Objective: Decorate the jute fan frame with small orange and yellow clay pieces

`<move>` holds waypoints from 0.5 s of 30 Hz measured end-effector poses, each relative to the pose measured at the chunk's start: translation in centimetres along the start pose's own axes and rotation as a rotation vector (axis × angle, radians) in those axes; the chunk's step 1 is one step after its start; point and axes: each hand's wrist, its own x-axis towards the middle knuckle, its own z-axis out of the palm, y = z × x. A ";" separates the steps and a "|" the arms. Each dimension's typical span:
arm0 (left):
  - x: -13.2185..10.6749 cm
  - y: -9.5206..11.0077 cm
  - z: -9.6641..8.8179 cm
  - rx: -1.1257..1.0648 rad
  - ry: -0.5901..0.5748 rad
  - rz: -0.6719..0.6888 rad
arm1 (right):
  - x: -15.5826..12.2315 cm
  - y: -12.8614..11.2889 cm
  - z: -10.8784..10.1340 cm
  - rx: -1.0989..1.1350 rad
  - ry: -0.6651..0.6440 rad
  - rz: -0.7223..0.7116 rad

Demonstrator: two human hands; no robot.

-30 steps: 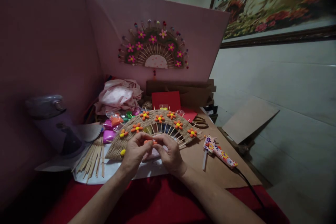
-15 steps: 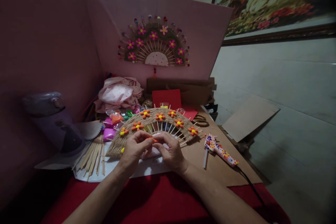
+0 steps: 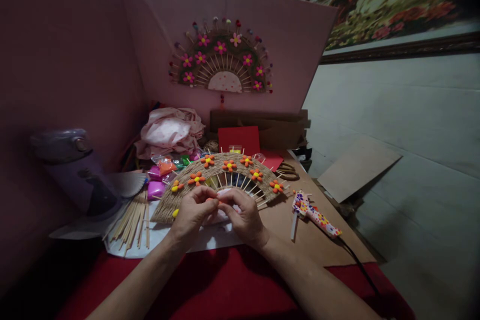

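My left hand [image 3: 194, 212] and my right hand [image 3: 243, 215] meet fingertip to fingertip, both closed in a pinch. Between them is a small piece of orange clay [image 3: 215, 200], mostly hidden by the fingers. Just behind the hands lies a twine-wrapped fan [image 3: 221, 161] with thin sticks as ribs. Orange flowers with yellow centres, such as one flower [image 3: 229, 165], dot its band. A yellow clay ball [image 3: 175, 213] sits at its lower left, partly covered by my left hand.
On the right, a flower-patterned glue gun [image 3: 315, 214] rests on cardboard [image 3: 288, 225], its cord trailing forward. Wooden sticks [image 3: 131, 222] and a tumbler [image 3: 71, 175] stand left. Bags of coloured clay [image 3: 165, 166], cloth [image 3: 170, 130] and scissors [image 3: 288, 171] lie behind. A finished fan [image 3: 225, 65] hangs on the pink board.
The fingertips have closed further over the orange clay, so less of it shows. The view has shifted slightly; the fan and other things stay in place.
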 end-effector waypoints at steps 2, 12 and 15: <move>0.0 -0.1 0.1 0.003 0.017 -0.011 | 0.0 0.0 0.0 -0.004 0.011 -0.004; 0.3 -0.3 -0.7 0.085 -0.015 0.004 | 0.0 0.2 -0.1 -0.037 -0.004 0.006; 0.3 -0.3 -0.7 0.101 -0.014 -0.006 | 0.1 0.1 -0.2 -0.027 0.006 -0.008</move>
